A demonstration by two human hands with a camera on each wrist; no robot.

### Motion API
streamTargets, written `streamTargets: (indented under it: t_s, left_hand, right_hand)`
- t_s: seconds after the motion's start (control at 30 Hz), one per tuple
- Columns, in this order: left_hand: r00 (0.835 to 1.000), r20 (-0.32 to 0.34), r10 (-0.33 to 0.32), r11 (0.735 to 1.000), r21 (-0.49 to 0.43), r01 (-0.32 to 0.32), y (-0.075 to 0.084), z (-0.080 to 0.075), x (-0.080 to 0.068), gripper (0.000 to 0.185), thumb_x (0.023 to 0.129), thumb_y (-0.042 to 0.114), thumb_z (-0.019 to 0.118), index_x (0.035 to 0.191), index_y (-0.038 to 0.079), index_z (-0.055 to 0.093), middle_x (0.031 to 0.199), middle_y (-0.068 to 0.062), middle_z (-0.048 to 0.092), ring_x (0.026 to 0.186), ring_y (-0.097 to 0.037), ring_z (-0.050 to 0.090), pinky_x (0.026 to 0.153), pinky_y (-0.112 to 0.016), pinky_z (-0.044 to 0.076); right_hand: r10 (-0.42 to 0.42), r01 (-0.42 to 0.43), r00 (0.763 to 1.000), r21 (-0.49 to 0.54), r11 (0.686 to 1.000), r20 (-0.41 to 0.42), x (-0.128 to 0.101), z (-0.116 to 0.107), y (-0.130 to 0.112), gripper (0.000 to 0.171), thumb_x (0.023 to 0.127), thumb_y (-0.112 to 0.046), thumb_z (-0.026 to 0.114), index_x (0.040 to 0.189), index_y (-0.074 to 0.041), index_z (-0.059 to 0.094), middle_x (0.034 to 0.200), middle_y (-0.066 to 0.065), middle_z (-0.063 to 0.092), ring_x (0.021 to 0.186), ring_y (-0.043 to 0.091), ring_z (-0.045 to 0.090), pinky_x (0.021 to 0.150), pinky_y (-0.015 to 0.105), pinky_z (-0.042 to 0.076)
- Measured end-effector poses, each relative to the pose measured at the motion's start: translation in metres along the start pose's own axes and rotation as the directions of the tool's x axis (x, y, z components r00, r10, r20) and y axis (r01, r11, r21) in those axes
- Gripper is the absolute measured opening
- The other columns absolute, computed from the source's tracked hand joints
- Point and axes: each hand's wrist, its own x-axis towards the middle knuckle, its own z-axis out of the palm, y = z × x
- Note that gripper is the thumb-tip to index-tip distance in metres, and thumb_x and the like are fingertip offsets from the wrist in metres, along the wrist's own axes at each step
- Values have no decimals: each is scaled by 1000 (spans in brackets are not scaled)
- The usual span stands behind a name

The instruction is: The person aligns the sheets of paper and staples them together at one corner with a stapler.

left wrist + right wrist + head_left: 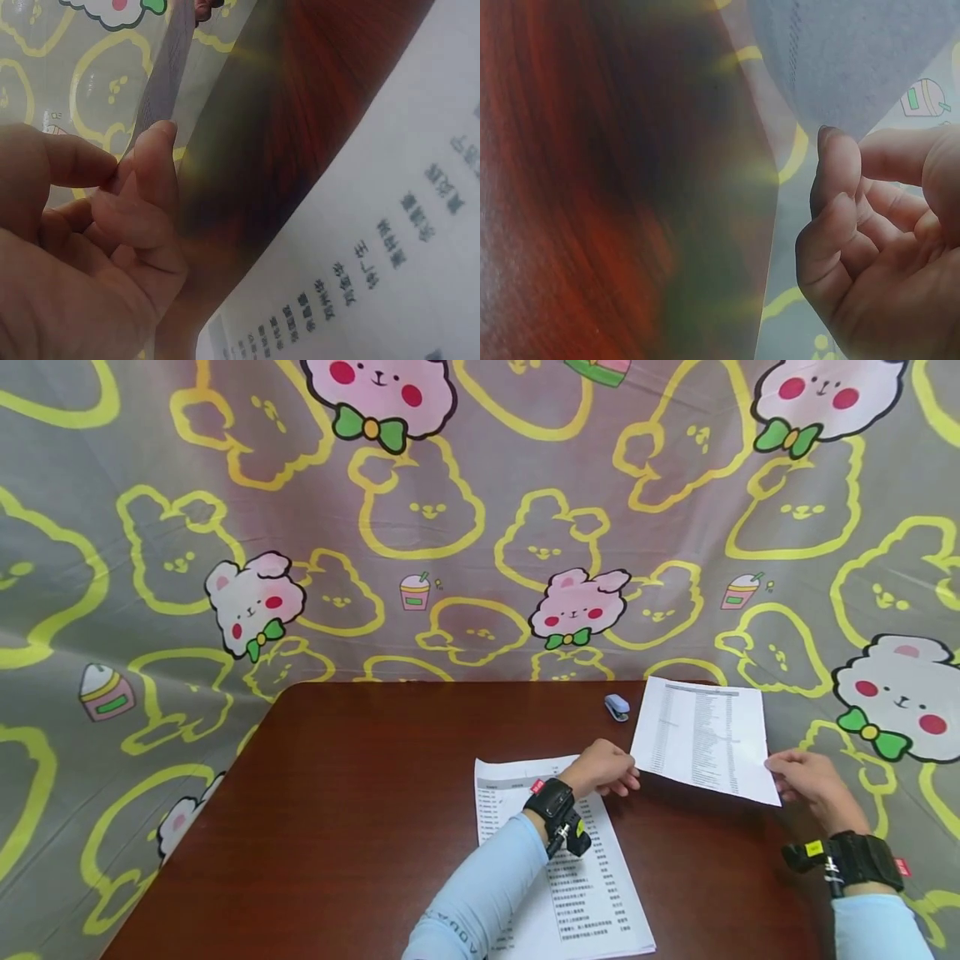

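Brown-red table (322, 810) | pale-blue stapler (617, 707) near far edge | cartoon-print cloth (480, 577) behind

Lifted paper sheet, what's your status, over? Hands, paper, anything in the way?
Left hand and right hand pinching opposite sides of the sheet. Sheet's near edge raised off the table. Small stapler close by, seemingly not blocking.

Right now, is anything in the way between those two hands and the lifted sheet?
Nothing visible: the left hand and right hand both pinch the lifted sheet directly. The small stapler sits beside it, not between.
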Motion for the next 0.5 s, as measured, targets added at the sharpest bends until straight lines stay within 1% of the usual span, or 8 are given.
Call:
streamTargets:
  t_s: [0.23, 0.43, 0.5]
  left_hand:
    - [1000, 25, -5, 1000, -31, 6, -5, -4, -1, 27, 94, 14, 52, 94, -3, 73, 73, -9, 75, 45, -10, 55, 42, -24, 23]
    - [998, 59, 29, 1000, -14, -28, 1, -11, -5, 29, 92, 16, 52, 97, -3, 73, 72, -7, 74, 46, -10, 56, 43, -24, 23]
    - [997, 66, 31, 1000, -3, -31, 2, -14, -6, 29, 92, 17, 52, 97, -2, 73, 72, -6, 74, 47, -10, 57, 43, -25, 23]
  right_hand:
    - [-11, 10, 1000, 68, 998, 8, 0, 2, -2, 46, 99, -29, 55, 122, 11, 52, 73, -3, 59, 65, 15, 58, 60, 31, 52]
    - [-22, 23, 1000, 98, 995, -10, -2, 1, -8, 49, 98, -33, 56, 122, 9, 53, 76, -4, 60, 68, 15, 58, 61, 31, 52]
    - [-30, 31, 999, 106, 994, -10, -2, 0, -10, 47, 98, -34, 56, 121, 7, 53, 76, -5, 60, 68, 14, 58, 61, 32, 51]
